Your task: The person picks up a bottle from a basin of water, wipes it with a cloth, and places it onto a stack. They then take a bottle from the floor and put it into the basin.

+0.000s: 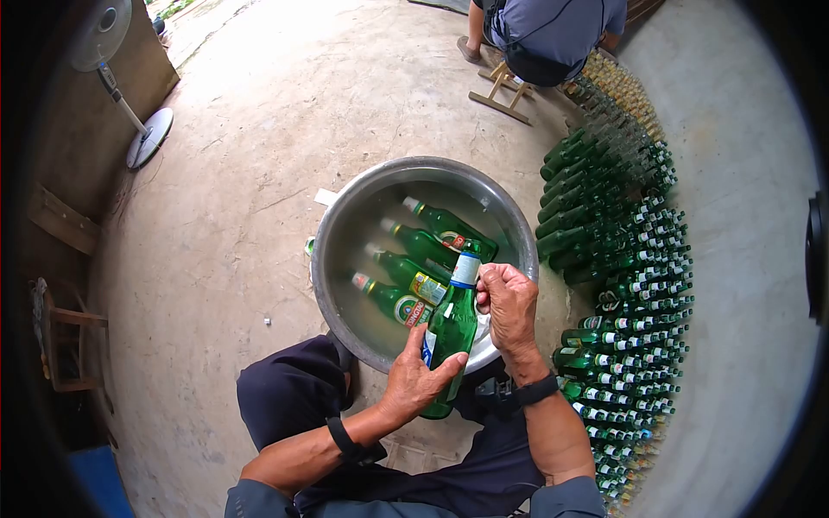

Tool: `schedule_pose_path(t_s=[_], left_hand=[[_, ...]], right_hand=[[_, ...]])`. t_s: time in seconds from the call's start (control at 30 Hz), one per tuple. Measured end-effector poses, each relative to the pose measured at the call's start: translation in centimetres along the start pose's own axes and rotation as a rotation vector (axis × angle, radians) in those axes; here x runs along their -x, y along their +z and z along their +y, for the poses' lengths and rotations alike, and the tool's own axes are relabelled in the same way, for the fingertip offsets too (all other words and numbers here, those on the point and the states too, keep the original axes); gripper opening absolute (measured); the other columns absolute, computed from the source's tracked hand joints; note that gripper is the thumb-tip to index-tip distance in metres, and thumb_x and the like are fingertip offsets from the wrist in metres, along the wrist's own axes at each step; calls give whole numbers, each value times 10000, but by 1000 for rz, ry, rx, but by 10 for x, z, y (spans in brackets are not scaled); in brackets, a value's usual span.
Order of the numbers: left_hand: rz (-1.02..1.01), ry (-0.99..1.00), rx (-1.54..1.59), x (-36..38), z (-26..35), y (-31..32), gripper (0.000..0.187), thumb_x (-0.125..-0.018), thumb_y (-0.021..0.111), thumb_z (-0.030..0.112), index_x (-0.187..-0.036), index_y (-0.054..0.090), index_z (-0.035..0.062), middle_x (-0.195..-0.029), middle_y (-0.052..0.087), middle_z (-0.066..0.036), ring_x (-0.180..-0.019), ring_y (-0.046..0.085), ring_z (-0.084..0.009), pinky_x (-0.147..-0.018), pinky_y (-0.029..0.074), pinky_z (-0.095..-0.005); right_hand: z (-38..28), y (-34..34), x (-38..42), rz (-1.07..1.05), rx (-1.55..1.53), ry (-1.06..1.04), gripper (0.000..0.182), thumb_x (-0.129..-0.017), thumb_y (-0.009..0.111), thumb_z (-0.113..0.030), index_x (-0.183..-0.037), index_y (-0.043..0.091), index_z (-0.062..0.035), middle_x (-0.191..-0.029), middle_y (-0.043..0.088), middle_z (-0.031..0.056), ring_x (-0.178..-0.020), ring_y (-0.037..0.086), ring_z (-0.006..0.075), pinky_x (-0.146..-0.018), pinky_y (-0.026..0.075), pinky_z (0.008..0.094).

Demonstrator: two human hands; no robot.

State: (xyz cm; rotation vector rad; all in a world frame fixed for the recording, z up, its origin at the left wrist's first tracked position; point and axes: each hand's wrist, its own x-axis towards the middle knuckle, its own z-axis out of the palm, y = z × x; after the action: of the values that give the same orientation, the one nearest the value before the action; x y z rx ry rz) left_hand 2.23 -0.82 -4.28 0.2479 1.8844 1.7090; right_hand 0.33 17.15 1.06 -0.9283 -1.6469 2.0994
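Note:
My left hand (419, 375) is wrapped round the body of a green glass beer bottle (451, 324), held tilted over the basin's near rim with its neck pointing away from me. A pale label with blue edges (466, 270) circles the bottle's neck. Beside that label my right hand (509, 302) is closed in a pinch, its fingertips at the label's edge. Just below those fingers shows a whitish scrap (483, 328). Several green bottles (406, 272) with labels lie in cloudy water inside the large metal basin (332, 324).
Many green bottles (626, 285) lie stacked along the right wall. At the top, a person (553, 34) sits on a low wooden stool (501, 93). A standing fan (148, 136) is at upper left, a wooden chair (73, 345) at left. Small scraps dot the concrete floor (216, 233).

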Motion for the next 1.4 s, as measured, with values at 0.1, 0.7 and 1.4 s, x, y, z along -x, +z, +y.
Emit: schedule_pose_path(t_s=[0.1,0.7,1.4], left_hand=[[-2,11,37,0,3,0,879,-809,807,439,-1413,418,-68,-1173,639,-276,-1099,642,-309,-942,505,-393],[-243,-172,547,1,32,-11,515,-912,700,324,-1273,527,0,-1131,601,-77,-1028,558,-133,-923,468,-312],[-234,-184,556,0,31,-11,594,-899,735,373,-1305,508,4,-1160,588,-88,-1058,550,-147,-946,461,-319]], right_hand=[[4,-2,-3,-25,-101,16,139,-948,664,-134,-907,633,-5,-751,613,16,-582,545,57,-492,433,190],[2,-8,-6,-60,-292,171,229,-937,705,-234,-868,584,-52,-735,562,-2,-578,498,62,-487,401,191],[10,0,-4,-87,287,-161,211,-976,674,-174,-840,629,-19,-682,593,-26,-575,511,27,-520,433,206]])
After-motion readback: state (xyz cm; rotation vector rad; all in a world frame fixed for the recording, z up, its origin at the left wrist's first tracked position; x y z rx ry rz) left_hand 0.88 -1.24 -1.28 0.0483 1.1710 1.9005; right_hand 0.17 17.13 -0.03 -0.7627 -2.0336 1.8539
